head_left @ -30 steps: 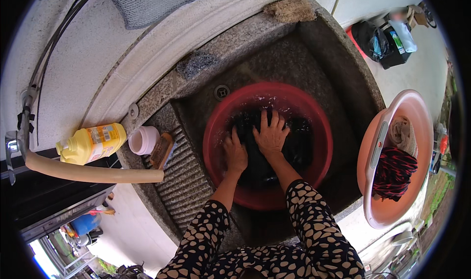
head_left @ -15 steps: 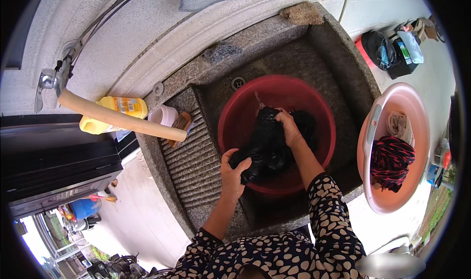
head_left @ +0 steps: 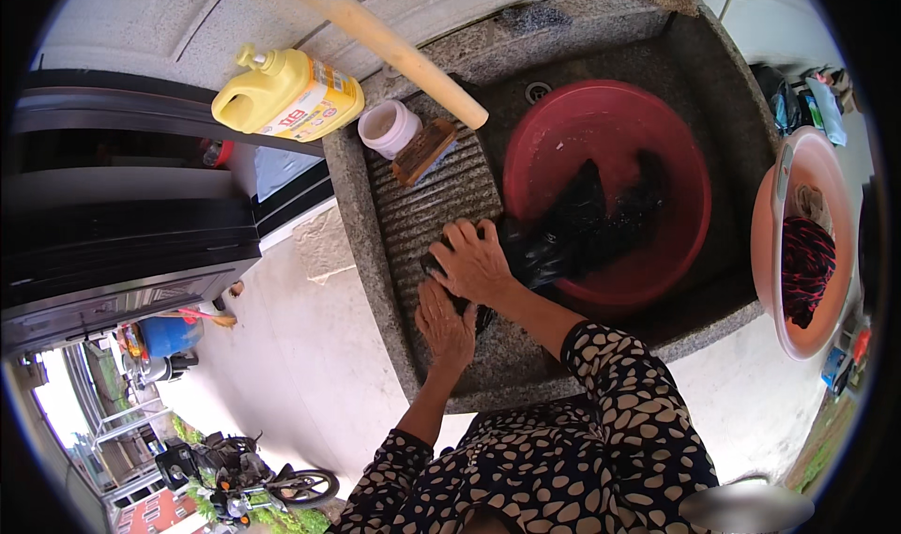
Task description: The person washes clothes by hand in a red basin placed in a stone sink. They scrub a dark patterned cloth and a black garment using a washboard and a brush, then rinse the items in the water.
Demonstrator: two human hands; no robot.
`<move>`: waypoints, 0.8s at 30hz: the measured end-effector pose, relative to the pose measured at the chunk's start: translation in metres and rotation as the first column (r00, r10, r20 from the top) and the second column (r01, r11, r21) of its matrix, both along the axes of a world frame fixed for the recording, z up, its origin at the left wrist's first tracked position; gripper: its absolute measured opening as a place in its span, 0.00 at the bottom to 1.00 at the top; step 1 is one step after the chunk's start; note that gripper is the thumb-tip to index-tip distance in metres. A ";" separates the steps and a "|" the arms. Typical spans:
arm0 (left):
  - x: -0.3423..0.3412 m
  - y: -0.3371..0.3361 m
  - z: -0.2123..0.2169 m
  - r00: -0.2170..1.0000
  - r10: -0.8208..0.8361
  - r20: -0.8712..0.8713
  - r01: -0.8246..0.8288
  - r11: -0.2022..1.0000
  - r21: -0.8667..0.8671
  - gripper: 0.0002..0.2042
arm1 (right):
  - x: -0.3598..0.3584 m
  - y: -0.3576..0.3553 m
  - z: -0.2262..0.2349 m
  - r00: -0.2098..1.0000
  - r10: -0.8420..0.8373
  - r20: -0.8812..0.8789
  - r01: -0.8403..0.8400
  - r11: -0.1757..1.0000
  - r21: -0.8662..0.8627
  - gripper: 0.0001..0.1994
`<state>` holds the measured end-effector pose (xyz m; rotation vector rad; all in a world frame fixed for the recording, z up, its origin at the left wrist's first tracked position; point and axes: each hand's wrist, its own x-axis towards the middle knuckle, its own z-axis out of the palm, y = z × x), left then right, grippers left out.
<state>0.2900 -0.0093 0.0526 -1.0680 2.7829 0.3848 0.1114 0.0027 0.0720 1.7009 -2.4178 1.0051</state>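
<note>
Presently: sink (head_left: 355,182), stone, one. The left end is a ridged board (head_left: 408,224); its upper corner is taken up by a cup and brush, with bare ridges between these and the hands. The sink's left edge runs near the left hand (head_left: 448,330); a strip of sink floor lies open to the right of the basin (head_left: 601,102).

Black cloth (head_left: 568,220): wet, glossy, bunched; one end under the hands on the board, the rest passing over the basin's left rim into the water. Whether the dark mass is one piece or two cannot be told.

Hands: two, palms down. Left nearly flat, fingers extended; right (head_left: 477,269) arched, fingers spread and bent over the cloth. Whether either grips a fold beneath cannot be told.

Others: basin, red, one; cup (head_left: 389,129), pale pink, one; brush (head_left: 425,152), wooden-backed, one; jug (head_left: 296,98), yellow, pump-topped, one; hose (head_left: 394,46), tan, one, its end above the board; drain (head_left: 537,92), one; tub (head_left: 771,243), peach, one, holding red-and-black cloth (head_left: 807,267) and beige cloth (head_left: 812,205).
</note>
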 end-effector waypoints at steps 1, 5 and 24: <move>-0.012 0.001 0.008 0.999 0.023 -0.045 -0.021 0.999 0.049 0.38 | -0.012 -0.020 -0.002 0.992 -0.110 -0.059 0.111 0.994 0.024 0.15; -0.019 -0.012 0.013 0.983 -0.013 -0.181 0.032 0.994 0.103 0.42 | -0.039 -0.055 -0.012 0.940 -0.335 0.071 0.315 0.928 0.199 0.14; -0.017 -0.024 0.012 0.985 -0.100 -0.143 0.105 0.994 0.029 0.37 | 0.021 -0.009 0.015 0.989 -0.059 0.133 0.031 0.979 0.201 0.15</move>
